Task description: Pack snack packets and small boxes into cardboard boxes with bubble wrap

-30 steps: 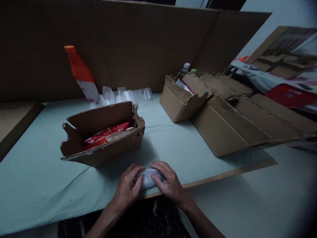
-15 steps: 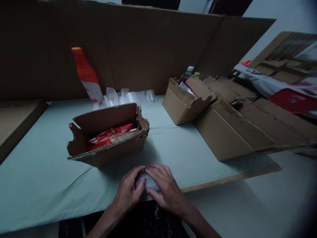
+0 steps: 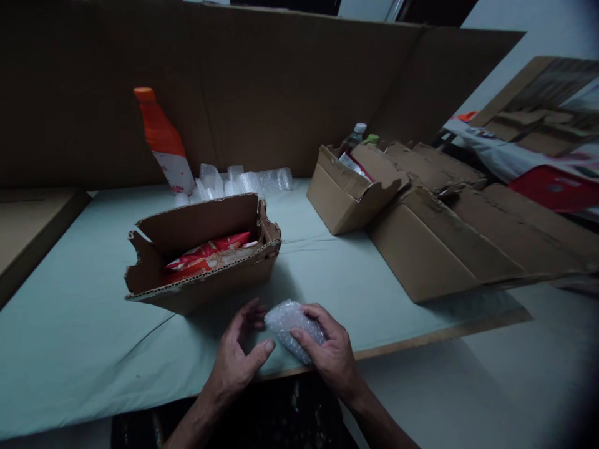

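Observation:
A bundle of clear bubble wrap [image 3: 291, 325] is gripped in my right hand [image 3: 330, 349], thumb on top and fingers along its far right side. Whether something lies inside the wrap, I cannot make out. My left hand [image 3: 241, 346] is just left of the bundle, thumb and fingers apart with nothing between them. Beyond my left hand stands an open cardboard box [image 3: 224, 293] holding red and orange snack packets [image 3: 206, 257].
Bubble wrap pieces [image 3: 253, 183] lie at the back beside an orange-and-white bottle [image 3: 163, 146]. On the right stand a small box [image 3: 337, 193] with bottles and a larger box [image 3: 435, 249]. A cardboard panel [image 3: 281, 93] rises behind; the table edge [image 3: 421, 342] is near me.
My left hand has let go of the bubble wrap bundle and opened to its left. My right hand keeps hold, and more of the bundle now shows.

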Tool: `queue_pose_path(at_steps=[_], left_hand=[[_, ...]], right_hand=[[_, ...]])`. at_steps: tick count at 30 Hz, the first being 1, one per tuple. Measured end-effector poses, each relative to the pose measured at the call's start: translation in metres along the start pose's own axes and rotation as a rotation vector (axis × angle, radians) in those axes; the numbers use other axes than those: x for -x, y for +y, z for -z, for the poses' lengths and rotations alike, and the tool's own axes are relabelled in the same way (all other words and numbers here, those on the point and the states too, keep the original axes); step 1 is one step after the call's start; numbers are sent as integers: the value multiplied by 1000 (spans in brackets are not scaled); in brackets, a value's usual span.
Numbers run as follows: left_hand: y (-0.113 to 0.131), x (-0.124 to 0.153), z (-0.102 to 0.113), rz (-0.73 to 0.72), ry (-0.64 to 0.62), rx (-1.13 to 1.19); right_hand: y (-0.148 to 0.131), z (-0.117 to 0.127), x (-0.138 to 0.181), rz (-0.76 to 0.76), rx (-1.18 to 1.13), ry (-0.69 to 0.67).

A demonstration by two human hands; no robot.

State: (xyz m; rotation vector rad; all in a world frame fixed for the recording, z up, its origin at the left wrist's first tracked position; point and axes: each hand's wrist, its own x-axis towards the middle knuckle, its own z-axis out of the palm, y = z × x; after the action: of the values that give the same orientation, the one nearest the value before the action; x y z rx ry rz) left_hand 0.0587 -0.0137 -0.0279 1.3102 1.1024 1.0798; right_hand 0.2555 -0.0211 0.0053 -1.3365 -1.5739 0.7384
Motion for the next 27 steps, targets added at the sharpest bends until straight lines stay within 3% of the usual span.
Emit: queue_pose_path(at_steps=[5,10,27], left_hand=[[6,8,-14,120,-112,84],[22,10,-17,252,-163,127],[24,0,-13,135,-224,-1]], right_hand=[[4,-23,12,-149,-284,-25],[7,-27,13,-151,-232,-112],[11,-1,-2,-5,5,-224]])
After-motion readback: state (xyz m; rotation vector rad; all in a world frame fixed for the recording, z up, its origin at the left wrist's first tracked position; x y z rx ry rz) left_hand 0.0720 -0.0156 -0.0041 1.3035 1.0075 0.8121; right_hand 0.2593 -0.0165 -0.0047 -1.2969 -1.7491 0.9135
